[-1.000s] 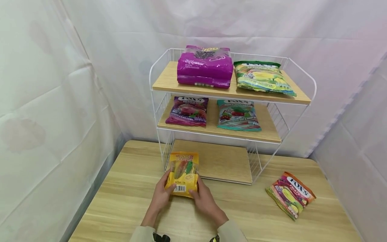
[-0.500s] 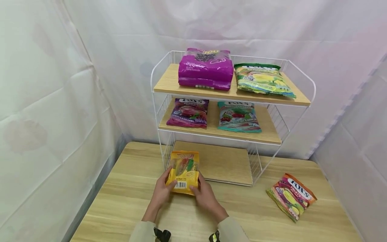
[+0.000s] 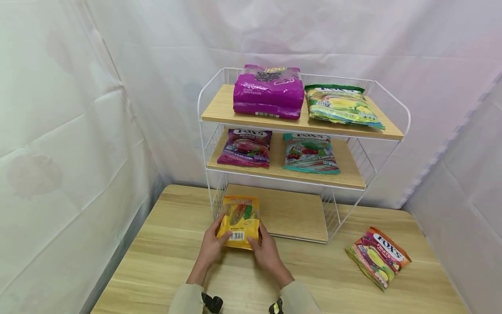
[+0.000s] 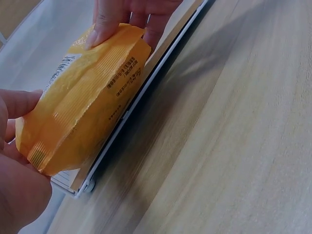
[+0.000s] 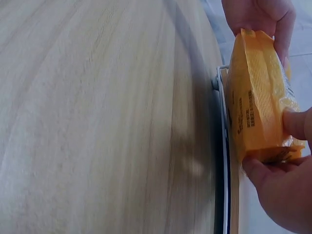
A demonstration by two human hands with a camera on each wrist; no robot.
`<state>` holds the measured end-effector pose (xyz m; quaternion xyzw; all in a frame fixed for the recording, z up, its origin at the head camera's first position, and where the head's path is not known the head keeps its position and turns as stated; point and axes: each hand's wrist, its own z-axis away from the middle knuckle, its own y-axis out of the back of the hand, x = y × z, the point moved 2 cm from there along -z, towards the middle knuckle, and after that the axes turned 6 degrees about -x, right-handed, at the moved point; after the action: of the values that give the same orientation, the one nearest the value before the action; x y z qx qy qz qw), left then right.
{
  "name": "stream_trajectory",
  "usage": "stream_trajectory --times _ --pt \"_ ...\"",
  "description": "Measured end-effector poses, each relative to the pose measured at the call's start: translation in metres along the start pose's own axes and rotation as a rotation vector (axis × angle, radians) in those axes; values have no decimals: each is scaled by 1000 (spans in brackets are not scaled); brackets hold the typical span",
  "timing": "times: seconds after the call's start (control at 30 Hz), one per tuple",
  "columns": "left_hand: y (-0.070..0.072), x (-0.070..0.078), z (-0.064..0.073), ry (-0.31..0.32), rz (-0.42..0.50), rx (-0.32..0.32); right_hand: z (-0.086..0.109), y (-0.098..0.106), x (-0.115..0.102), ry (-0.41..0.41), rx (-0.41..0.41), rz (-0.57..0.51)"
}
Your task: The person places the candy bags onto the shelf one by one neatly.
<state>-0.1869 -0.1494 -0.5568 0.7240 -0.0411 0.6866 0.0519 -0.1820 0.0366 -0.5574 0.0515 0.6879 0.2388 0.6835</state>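
A yellow candy bag (image 3: 241,224), with a clear window and a barcode on its front, is at the left front of the bottom shelf (image 3: 290,213). My left hand (image 3: 211,244) grips its left side, thumb on the front face. On the opposite side my right hand (image 3: 266,250) holds it the same way. Both wrist views show the bag (image 4: 87,92) at the shelf's front edge, its end projecting over that edge. In the right wrist view the right thumb and fingers (image 5: 261,170) pinch a corner of the bag (image 5: 253,97).
The white wire rack's upper shelf bears a purple bag (image 3: 268,93) and a green-yellow bag (image 3: 341,104). Its middle shelf (image 3: 277,152) bears a berries bag (image 3: 247,148) and a mint bag (image 3: 310,152). A fruits candy bag (image 3: 379,257) lies on the table (image 3: 157,261), to the right.
Both hands have moved the yellow bag slightly forward, further over the bottom shelf. The other bags stay in their places.
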Motion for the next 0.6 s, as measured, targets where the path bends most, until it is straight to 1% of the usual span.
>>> stream_trajectory --times 0.03,0.1,0.27,0.43,0.6 --pt "0 2 0 2 2 -4 0 -1 0 1 12 -1" --pt "-1 10 2 1 1 -16 0 -2 -1 6 48 -7" --pt "-3 29 6 -18 -32 -40 1 -7 -3 15 136 1" --pt "-4 32 4 -37 -36 -46 2 -8 -6 -6 173 11" --pt "-3 30 0 -50 -23 -53 1 -5 -5 -29 152 5"
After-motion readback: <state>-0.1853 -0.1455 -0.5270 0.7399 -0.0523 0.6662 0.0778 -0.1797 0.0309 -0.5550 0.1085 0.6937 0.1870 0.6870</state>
